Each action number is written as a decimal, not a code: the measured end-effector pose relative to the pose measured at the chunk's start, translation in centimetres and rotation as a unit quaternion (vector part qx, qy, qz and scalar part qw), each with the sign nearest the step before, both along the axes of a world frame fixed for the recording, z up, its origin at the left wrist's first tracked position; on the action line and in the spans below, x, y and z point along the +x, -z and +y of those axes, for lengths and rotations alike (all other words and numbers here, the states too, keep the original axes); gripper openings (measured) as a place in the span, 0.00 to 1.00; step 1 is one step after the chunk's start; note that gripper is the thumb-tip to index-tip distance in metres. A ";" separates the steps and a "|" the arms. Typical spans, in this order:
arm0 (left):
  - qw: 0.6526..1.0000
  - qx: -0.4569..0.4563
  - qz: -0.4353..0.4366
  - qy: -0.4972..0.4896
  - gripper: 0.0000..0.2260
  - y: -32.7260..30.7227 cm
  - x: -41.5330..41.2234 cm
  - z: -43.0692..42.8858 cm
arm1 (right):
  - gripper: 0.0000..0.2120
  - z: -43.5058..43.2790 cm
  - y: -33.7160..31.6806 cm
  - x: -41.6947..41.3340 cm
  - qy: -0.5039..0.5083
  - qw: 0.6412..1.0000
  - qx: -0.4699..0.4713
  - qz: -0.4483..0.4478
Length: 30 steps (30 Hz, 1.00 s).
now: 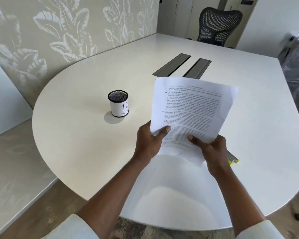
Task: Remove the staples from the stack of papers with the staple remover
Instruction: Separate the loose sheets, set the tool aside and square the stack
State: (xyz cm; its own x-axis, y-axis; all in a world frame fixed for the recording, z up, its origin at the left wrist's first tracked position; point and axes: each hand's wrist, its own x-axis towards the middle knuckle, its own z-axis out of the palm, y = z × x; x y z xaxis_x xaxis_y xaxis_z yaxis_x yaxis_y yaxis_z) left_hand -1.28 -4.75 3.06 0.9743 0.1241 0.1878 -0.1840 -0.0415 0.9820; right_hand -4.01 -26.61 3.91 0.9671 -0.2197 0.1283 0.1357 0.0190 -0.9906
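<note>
Both forearms reach in over the near edge of the white bench (79, 152). Left hand (149, 143) pinches the lower left corner of the stack of papers (190, 109), thumb on the printed top page; right hand (212, 149) clamps the lower right edge likewise. Held tilted, the stack is lifted above the bench's middle. Under the right hand, a yellow-tipped object (233, 159) peeks out; what it is cannot be told. A mesh cup (118, 106) marked "B" stands toward the left edge.
</note>
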 end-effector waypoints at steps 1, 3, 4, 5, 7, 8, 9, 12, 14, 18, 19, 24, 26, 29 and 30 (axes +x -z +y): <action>1.000 -0.001 0.011 -0.001 0.11 0.4 -0.1 0.0 | 0.12 0.2 0.4 -0.1 0.005 1.000 -0.008 0.011; 1.000 0.005 0.015 -0.005 0.10 0.7 -0.4 0.0 | 0.12 0.3 0.6 -0.2 0.009 1.000 -0.016 0.016; 1.000 0.008 0.012 -0.007 0.09 0.6 -0.4 0.1 | 0.12 0.4 0.5 -0.2 0.007 1.000 -0.017 0.011; 1.000 0.009 0.007 -0.006 0.08 0.5 -0.4 0.1 | 0.13 0.4 0.2 -0.2 0.004 1.000 -0.015 0.002; 1.000 0.010 -0.008 -0.003 0.08 0.1 -0.3 0.3 | 0.15 0.4 -0.2 -0.1 -0.005 1.000 -0.004 -0.017; 1.000 0.011 -0.013 -0.004 0.08 0.1 -0.2 0.4 | 0.15 0.4 -0.3 -0.1 -0.009 1.000 0.000 -0.020; 1.000 0.012 -0.012 -0.006 0.09 0.2 -0.2 0.4 | 0.15 0.4 -0.2 0.0 -0.010 1.000 -0.001 -0.019; 1.000 0.015 0.006 -0.010 0.11 0.9 -0.5 0.3 | 0.14 0.6 0.8 0.0 -0.004 1.000 -0.008 -0.006; 1.000 0.019 0.019 -0.011 0.10 1.4 -0.8 0.2 | 0.14 0.8 1.3 -0.1 -0.003 1.000 -0.001 -0.001; 1.000 0.011 0.008 -0.013 0.09 1.1 -0.8 0.3 | 0.15 0.7 1.1 0.2 -0.003 1.000 0.010 -0.014; 1.000 0.009 0.002 -0.011 0.09 1.1 -0.8 0.3 | 0.15 0.6 0.9 0.2 -0.002 1.000 0.013 -0.015; 1.000 0.004 0.024 -0.008 0.08 1.5 -1.2 0.1 | 0.14 0.7 1.9 0.1 0.000 1.000 0.001 0.001; 0.999 0.003 0.032 -0.004 0.08 1.5 -1.2 0.2 | 0.14 0.6 2.0 0.1 0.001 1.000 -0.004 0.006; 0.999 0.002 0.042 0.002 0.06 1.0 -1.0 0.3 | 0.15 0.1 1.4 0.2 0.002 1.000 -0.022 0.013; 0.999 -0.001 0.046 0.003 0.05 0.7 -0.9 0.3 | 0.15 -0.3 1.2 0.2 -0.004 0.999 -0.029 0.019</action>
State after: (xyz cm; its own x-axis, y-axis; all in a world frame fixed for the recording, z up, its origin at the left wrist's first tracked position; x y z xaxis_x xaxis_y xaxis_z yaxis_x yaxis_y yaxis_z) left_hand -2.17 -4.41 2.38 0.9882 0.1194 0.0963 -0.0922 -0.0391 0.9950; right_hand -3.82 -26.90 2.75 0.9731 -0.2055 0.1040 0.0982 -0.0380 -0.9944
